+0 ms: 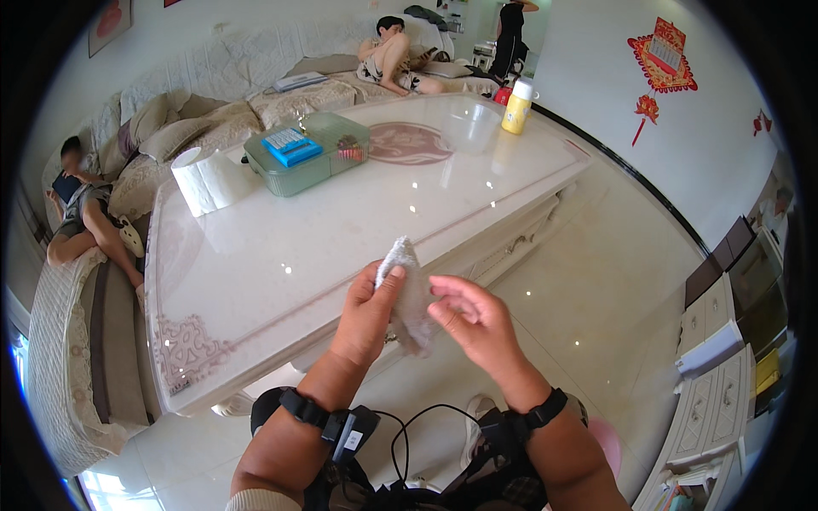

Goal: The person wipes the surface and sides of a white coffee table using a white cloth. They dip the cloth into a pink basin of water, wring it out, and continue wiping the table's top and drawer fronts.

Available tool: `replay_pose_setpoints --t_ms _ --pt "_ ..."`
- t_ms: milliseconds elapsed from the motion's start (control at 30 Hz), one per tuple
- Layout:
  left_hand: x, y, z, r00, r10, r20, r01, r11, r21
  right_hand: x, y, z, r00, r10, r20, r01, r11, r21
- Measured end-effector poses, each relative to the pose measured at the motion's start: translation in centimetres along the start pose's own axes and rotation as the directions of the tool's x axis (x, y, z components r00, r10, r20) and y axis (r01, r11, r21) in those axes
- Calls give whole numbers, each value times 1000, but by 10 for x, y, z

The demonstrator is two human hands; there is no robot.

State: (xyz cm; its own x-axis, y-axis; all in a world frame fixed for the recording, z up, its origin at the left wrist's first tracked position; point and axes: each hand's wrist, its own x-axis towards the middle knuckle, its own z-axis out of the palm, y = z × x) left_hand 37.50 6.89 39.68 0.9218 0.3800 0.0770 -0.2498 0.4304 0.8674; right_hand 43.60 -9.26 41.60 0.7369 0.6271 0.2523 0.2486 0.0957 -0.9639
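My left hand [367,306] grips a whitish cloth [409,306], its thumb pressed on the folded upper part while the lower part hangs down, slightly blurred. Just to the right, my right hand [473,319] is held apart from the cloth, fingers curved and spread with nothing between them. Both hands are over the near edge of a glossy white coffee table [307,243]. Black straps with small devices circle both wrists, and a black cable [404,441] runs between them.
On the table stand a toilet roll [214,182], a green lidded box [300,175] bearing a blue calculator [292,147], a clear plastic container [471,128] and a yellow bottle [516,108]. People sit on the sofa [192,70] behind. White cabinets [706,402] line the right; a pink object [604,444] is beside me.
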Motion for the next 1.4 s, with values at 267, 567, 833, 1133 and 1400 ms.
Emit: replay_pose_setpoints --t_ms 267,567,833,1133,1400 --pt "-7 -3 23 937 -17 348 46 996 -75 7 8 -9 994 12 -107 20 955 294" --pt "-3 -19 23 971 212 110 -236 925 298 5 5 -8 987 149 -68 -83 814 575" --pt "-3 -34 21 963 253 94 -268 847 459 -7 4 -7 989 139 -49 -134 986 95" --pt "1 -12 10 1000 29 0 -29 999 -18 3 3 -26 947 57 -315 27 967 255" --pt "-6 1 14 998 -64 -13 61 982 -177 4 13 -44 960 61 -274 -42 996 74"
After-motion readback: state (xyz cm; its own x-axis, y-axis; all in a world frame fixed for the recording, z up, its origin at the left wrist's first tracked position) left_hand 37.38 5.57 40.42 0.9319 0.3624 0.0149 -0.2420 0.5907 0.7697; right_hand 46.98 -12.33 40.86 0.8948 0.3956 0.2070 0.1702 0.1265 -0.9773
